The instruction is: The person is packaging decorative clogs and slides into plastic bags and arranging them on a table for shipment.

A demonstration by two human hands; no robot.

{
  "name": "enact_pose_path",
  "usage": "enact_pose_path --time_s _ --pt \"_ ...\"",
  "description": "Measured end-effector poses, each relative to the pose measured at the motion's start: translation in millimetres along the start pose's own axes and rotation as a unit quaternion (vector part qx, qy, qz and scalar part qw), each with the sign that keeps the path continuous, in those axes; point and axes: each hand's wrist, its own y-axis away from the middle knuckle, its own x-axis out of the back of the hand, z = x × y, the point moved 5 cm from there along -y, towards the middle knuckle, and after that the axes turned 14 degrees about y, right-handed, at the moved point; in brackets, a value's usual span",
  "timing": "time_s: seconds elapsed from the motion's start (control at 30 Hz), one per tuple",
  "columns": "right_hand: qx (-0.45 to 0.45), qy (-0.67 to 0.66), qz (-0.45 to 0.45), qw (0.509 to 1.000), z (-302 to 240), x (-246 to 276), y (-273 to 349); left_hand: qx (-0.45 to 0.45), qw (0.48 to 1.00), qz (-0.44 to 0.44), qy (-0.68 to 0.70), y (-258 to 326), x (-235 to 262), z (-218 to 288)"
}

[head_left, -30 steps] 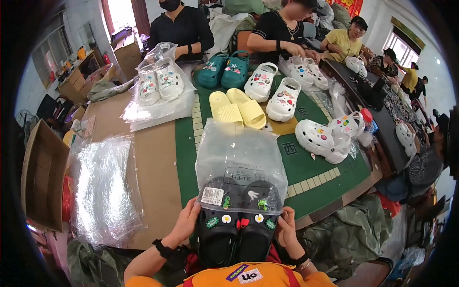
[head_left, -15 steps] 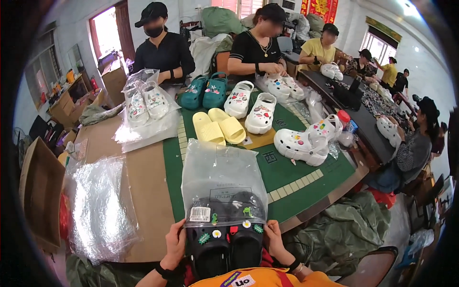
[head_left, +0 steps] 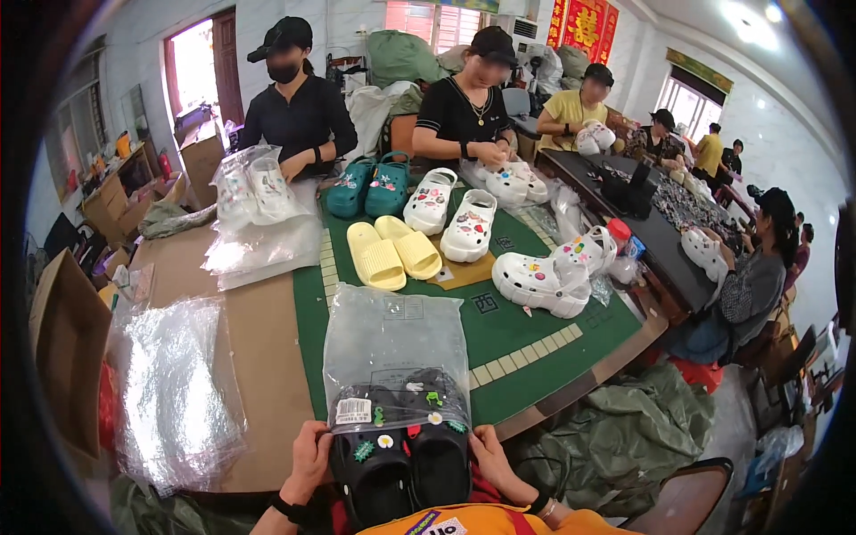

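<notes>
A pair of black clogs (head_left: pixel 428 468) with charms, flower and leaf shapes among them, lies right in front of me, toe ends inside a clear plastic bag (head_left: pixel 397 321). The bag's mouth crosses the clogs at about mid-length, and their heel ends stick out toward me. A white label (head_left: pixel 354 411) shows on the left clog's toe area. My left hand (head_left: pixel 309 453) pinches the left edge of the bag's mouth beside the clogs. At the opposite edge my right hand (head_left: pixel 489 453) is closed on the bag too, its fingertips partly hidden.
Yellow slides (head_left: pixel 392 251), green clogs (head_left: pixel 388 190) and white clogs (head_left: pixel 541 283) stand farther back on the green table mat (head_left: pixel 526 370). Flat clear bags (head_left: pixel 183 383) lie at left, near an open cardboard box (head_left: pixel 69 357). Co-workers handle shoes across the table.
My view has shifted slightly, moving the scene left in the picture. The clogs sit about as deep in the bag, with both hands still at its mouth. A co-worker in yellow has raised white clogs.
</notes>
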Motion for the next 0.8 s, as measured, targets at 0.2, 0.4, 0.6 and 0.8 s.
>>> enact_pose_path --time_s 0.2,0.4,0.6,0.8 --pt "-0.028 -0.086 -0.008 0.996 9 -7 1 -0.082 0.993 -0.019 -0.078 7 -1 -3" --pt "-0.021 -0.115 -0.003 0.993 0 -6 1 0.023 0.997 -0.074 0.015 -2 6 3" --pt "-0.017 -0.261 -0.034 0.965 -18 -10 3 0.050 0.986 -0.147 -0.068 -13 8 -11" --pt "-0.049 -0.276 -0.037 0.959 -12 -14 2 -0.101 0.989 -0.086 -0.070 -1 2 -23"
